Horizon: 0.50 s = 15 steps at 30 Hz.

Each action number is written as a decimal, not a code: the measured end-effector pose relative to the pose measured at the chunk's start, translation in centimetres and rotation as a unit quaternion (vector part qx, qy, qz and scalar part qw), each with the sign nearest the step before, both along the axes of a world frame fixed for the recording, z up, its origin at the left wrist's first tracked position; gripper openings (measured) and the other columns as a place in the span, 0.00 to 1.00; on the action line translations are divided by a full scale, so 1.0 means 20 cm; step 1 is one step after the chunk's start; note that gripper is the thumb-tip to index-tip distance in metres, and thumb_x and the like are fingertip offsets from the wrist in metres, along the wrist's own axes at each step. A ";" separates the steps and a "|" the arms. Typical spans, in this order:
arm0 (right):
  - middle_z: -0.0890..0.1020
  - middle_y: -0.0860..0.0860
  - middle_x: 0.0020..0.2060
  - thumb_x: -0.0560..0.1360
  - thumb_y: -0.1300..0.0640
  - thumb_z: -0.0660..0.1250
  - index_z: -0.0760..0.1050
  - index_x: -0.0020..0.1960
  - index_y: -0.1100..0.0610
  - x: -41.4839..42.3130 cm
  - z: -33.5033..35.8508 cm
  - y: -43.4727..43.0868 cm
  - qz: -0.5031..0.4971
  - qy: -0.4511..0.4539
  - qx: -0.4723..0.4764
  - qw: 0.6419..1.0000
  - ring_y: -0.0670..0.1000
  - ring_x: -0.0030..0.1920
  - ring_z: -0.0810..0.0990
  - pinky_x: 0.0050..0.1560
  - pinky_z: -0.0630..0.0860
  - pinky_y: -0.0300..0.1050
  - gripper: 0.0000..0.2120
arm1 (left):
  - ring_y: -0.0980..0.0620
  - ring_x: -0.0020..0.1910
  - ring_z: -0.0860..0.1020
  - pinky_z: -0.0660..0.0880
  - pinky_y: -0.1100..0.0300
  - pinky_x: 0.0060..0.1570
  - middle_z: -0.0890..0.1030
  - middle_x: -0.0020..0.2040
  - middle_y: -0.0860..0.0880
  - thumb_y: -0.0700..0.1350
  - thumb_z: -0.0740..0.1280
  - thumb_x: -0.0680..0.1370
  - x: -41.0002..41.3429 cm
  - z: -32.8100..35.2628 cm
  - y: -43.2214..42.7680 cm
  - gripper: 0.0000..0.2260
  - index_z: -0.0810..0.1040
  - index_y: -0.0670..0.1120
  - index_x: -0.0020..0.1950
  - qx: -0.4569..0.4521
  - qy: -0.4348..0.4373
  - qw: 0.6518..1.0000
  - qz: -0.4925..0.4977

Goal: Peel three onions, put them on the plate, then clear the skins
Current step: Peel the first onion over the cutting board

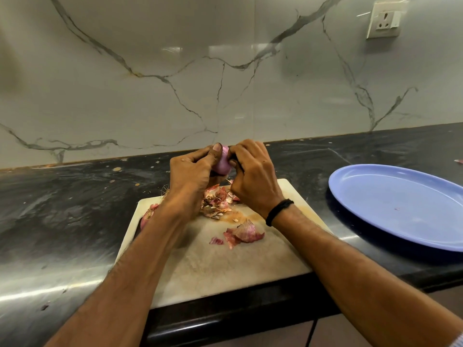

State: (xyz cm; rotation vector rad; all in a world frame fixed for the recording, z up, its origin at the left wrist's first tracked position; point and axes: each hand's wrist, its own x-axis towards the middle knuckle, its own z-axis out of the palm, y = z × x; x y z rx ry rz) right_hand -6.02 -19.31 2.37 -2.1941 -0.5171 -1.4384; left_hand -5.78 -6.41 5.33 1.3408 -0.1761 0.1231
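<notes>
Both hands hold one purple onion [222, 163] above the far edge of the pale cutting board [220, 266]. My left hand [193, 169] grips it from the left, thumb on top. My right hand [250, 171] pinches it from the right. A heap of loose skins [216, 201] lies on the board under the hands, and a larger curved skin piece [246, 232] lies nearer to me. Another unpeeled onion [147, 216] sits at the board's left edge, partly hidden by my left forearm. The blue plate [400, 204] stands to the right with nothing on it.
The board lies on a dark stone counter [75, 209] that ends at a marble-patterned wall. A wall socket [384, 20] is at the upper right. A small skin scrap [459, 161] lies on the counter at the far right edge.
</notes>
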 end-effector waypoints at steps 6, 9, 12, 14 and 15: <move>0.76 0.55 0.46 0.74 0.66 0.65 0.76 0.49 0.63 0.02 0.01 -0.04 0.010 0.005 0.147 0.989 0.49 0.47 0.73 0.46 0.70 0.32 0.04 | 0.44 0.42 0.87 0.85 0.51 0.45 0.86 0.47 0.42 0.46 0.72 0.77 -0.02 0.03 0.00 0.05 0.84 0.45 0.49 -0.042 0.029 0.998 -0.021; 0.76 0.56 0.48 0.74 0.66 0.69 0.78 0.50 0.62 0.02 0.01 -0.05 0.028 -0.002 0.136 0.990 0.49 0.48 0.75 0.48 0.74 0.34 0.05 | 0.45 0.44 0.86 0.85 0.51 0.44 0.86 0.50 0.42 0.46 0.71 0.78 -0.02 0.02 0.00 0.05 0.84 0.45 0.50 -0.032 0.020 0.999 -0.020; 0.77 0.56 0.47 0.75 0.65 0.69 0.79 0.50 0.62 0.02 0.00 -0.02 0.035 -0.008 0.116 0.993 0.49 0.47 0.75 0.48 0.74 0.35 0.04 | 0.45 0.47 0.86 0.83 0.55 0.43 0.85 0.52 0.42 0.46 0.71 0.78 -0.01 0.01 0.00 0.07 0.85 0.45 0.52 -0.017 0.003 1.000 -0.016; 0.78 0.56 0.46 0.75 0.66 0.69 0.79 0.50 0.63 0.03 0.00 -0.02 0.038 -0.013 0.114 0.993 0.48 0.47 0.74 0.48 0.73 0.34 0.04 | 0.45 0.48 0.86 0.83 0.55 0.43 0.86 0.52 0.42 0.46 0.71 0.78 -0.01 0.01 0.00 0.07 0.85 0.45 0.52 -0.013 -0.001 1.000 -0.011; 0.78 0.56 0.46 0.75 0.66 0.69 0.79 0.49 0.63 0.03 0.00 -0.02 0.036 -0.014 0.115 0.993 0.48 0.46 0.74 0.47 0.73 0.33 0.04 | 0.44 0.48 0.86 0.83 0.55 0.43 0.86 0.52 0.42 0.46 0.71 0.77 -0.01 0.01 0.00 0.08 0.85 0.44 0.53 -0.010 -0.002 1.000 -0.008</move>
